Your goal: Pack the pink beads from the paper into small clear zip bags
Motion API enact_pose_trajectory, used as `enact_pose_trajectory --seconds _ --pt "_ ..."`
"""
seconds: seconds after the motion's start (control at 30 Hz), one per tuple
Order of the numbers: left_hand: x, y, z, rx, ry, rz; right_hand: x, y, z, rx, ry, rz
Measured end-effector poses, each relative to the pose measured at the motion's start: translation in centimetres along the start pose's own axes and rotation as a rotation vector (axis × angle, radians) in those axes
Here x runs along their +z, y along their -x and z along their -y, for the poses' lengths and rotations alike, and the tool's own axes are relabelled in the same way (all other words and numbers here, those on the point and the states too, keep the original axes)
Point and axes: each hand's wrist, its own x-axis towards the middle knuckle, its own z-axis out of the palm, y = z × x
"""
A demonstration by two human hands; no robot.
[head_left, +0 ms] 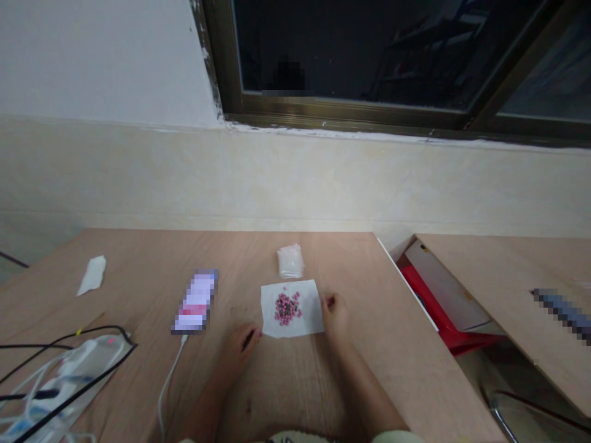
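Observation:
A white sheet of paper (270,320) lies on the wooden table with a loose cluster of small pink bead-like pieces (287,309) in its middle. My left hand (241,346) is curled at the sheet's lower left corner, fingertips against the edge. At the right edge my right hand (337,315) is closed, with thumb and forefinger pinched at the paper. Just behind the sheet sits a small stack of clear plastic bags (290,261).
To the left, a phone (196,301) is plugged into a white cable (168,381). A power strip (87,369) with tangled cords fills the near left corner. A white scrap (92,275) lies farther back. Beyond a gap with a red object (434,314), another table (508,277) holds a dark device (563,314).

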Motion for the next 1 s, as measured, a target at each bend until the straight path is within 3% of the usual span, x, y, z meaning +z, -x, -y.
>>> enact_pose_trajectory --seconds 0.17,0.3,0.4,0.53,0.73,1.0 --pt "-0.1 0.0 -0.3 -0.014 0.018 -0.022 1.7 -4.8 4.8 -0.330 0.058 0.088" --pt "-0.1 0.1 -0.4 -0.015 0.016 -0.021 3.8 -7.2 6.4 -0.345 0.192 0.249" --pt "-0.1 0.0 -0.3 -0.004 0.010 -0.036 4.7 -7.8 6.3 -0.295 0.230 0.280" --pt "0.1 -0.1 0.1 -0.004 -0.013 -0.046 4.1 -7.9 6.3 -0.260 0.227 0.232" --pt "0.2 -0.1 0.4 -0.012 -0.001 -0.031 1.5 -8.0 6.1 -0.171 0.049 -0.035" --pt "0.3 0.0 0.1 -0.043 0.047 -0.081 0.3 -7.8 5.9 -0.085 -0.179 -0.100"
